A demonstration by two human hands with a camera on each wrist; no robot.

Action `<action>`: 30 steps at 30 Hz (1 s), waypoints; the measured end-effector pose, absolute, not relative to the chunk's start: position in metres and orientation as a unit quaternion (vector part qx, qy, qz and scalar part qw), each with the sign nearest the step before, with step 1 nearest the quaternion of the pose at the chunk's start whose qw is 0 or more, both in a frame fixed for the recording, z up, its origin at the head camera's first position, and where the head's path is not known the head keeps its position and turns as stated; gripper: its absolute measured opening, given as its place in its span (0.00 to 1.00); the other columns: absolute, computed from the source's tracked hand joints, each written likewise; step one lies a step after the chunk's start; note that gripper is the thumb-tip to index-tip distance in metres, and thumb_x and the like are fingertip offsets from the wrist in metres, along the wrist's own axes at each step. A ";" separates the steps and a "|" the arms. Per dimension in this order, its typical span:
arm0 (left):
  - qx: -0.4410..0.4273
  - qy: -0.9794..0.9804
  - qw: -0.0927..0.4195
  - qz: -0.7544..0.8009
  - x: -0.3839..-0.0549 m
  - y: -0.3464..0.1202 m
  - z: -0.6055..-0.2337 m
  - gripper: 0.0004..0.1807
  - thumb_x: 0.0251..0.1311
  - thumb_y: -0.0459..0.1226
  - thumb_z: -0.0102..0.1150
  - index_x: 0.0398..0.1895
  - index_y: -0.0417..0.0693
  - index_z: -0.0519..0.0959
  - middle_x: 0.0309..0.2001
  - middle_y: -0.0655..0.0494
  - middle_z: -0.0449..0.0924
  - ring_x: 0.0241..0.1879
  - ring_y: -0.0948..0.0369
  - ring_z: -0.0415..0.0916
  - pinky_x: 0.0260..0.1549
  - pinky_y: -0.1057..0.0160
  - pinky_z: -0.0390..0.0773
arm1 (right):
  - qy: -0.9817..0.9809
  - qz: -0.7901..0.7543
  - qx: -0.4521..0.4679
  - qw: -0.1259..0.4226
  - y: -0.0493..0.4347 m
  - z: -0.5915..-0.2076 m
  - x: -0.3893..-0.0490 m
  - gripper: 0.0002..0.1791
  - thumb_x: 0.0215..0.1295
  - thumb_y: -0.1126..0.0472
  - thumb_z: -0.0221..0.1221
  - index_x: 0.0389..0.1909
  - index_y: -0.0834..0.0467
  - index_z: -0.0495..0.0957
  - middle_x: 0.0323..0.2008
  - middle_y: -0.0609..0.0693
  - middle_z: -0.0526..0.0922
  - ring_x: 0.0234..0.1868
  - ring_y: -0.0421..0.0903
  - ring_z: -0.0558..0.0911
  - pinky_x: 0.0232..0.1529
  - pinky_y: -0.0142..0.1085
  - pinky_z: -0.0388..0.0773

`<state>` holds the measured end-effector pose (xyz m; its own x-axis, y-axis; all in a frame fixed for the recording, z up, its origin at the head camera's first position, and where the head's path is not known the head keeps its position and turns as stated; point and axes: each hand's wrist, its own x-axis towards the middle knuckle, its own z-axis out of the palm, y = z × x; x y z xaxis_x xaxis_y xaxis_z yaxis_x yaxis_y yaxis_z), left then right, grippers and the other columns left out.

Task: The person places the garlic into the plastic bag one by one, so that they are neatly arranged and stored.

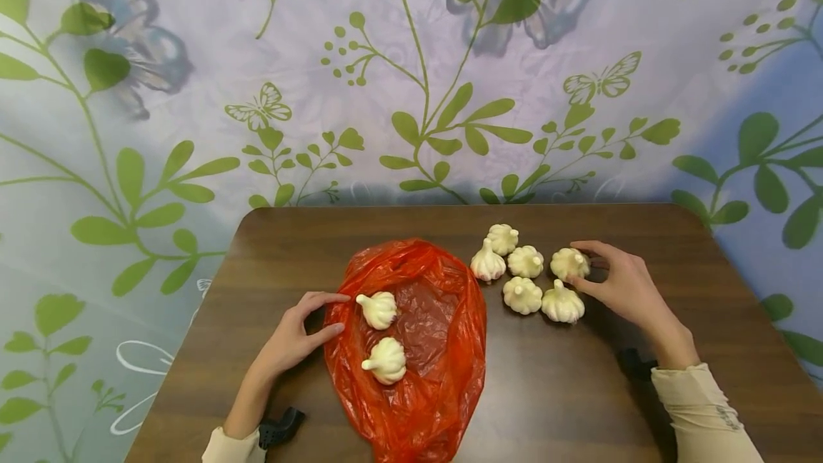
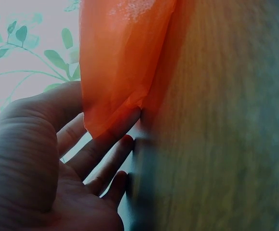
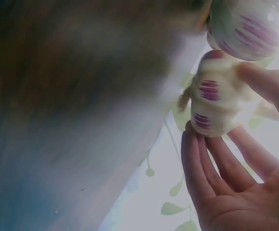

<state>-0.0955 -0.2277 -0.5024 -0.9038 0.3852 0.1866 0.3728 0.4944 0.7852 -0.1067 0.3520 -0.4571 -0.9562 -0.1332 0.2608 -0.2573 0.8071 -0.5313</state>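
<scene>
A red plastic bag [image 1: 472,349] lies spread with its mouth upward, its thin film see-through in places. My left hand [image 1: 292,334] holds the bag's left rim; in the left wrist view the film [image 2: 125,57] passes between thumb and fingers. Inside the bag sit two garlic bulbs, an upper one [image 1: 378,310] and a lower one [image 1: 387,361], stems pointing left. At the right, my right hand [image 1: 620,284] grips another garlic bulb [image 1: 569,264] between thumb and fingers. Purple streaks mark that bulb [image 3: 214,98] in the right wrist view.
Several more garlic bulbs cluster right of the bag, among them a front one [image 1: 562,303] close to the gripped bulb and a back one [image 1: 503,239]. Everything rests on a brown wooden table [image 1: 289,234]. A leaf-patterned cloth [image 1: 296,113] hangs behind its far edge.
</scene>
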 end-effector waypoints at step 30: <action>0.226 0.875 -0.014 0.428 -0.095 -0.229 -0.505 0.24 0.65 0.42 0.74 0.63 0.66 0.82 0.59 0.63 0.80 0.61 0.60 0.76 0.63 0.74 0.67 | -0.930 0.286 0.121 0.198 0.331 -0.423 -0.090 0.35 0.55 0.61 0.80 0.65 0.56 0.81 0.58 0.56 0.86 0.49 0.59 0.88 0.47 0.20 0.72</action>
<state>-0.0946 -0.2286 -0.5052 -0.8976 0.3830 0.2184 0.4075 0.5319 0.7423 -0.0904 0.3313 -0.4229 -0.8923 -0.1124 0.4372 -0.3388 0.8067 -0.4842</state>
